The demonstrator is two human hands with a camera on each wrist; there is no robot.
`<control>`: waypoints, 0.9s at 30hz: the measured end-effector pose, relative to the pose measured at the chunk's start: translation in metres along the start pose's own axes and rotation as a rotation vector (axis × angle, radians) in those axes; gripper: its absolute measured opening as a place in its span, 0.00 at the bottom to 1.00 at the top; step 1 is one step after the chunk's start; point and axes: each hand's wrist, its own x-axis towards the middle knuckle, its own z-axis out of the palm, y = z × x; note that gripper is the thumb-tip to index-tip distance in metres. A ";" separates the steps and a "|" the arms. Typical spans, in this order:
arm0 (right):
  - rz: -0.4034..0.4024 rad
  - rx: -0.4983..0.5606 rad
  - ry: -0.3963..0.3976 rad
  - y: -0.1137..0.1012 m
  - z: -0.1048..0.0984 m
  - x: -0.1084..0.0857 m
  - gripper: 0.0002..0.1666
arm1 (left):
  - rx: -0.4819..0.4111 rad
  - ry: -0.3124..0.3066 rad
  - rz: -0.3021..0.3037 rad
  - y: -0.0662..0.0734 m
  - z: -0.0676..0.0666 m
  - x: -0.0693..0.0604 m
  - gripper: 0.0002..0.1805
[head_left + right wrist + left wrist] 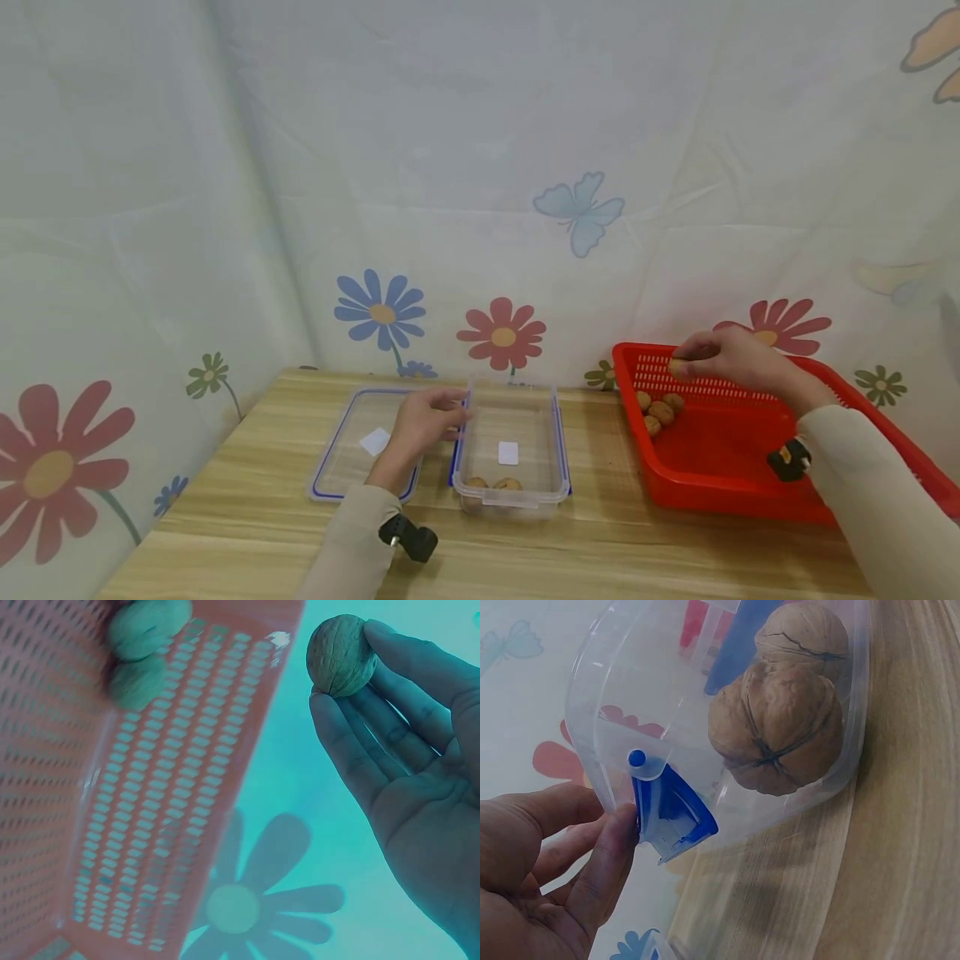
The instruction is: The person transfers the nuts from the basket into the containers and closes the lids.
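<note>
My right hand [731,360] pinches a walnut [341,656] between thumb and fingertips, above the red plastic basket [667,492]. Several more walnuts [662,412] lie together at the basket's left end. At the left rim of a clear plastic box [517,417], my left hand [427,421] holds the edge with fingers and thumb, beside a blue latch [671,810] that hangs down in the left wrist view. Inside the box, walnuts [780,727] rest at the near end, and a white label [507,452] shows on it.
A clear lid [341,450] with a blue seal lies left of the box, partly behind my left hand. Everything stands on a wood-grain table [600,542]. A flowered cloth [450,208] hangs right behind it.
</note>
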 end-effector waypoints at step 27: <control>-0.248 0.092 0.149 -0.090 0.029 -0.030 0.20 | 0.029 0.007 -0.003 0.004 0.001 -0.002 0.19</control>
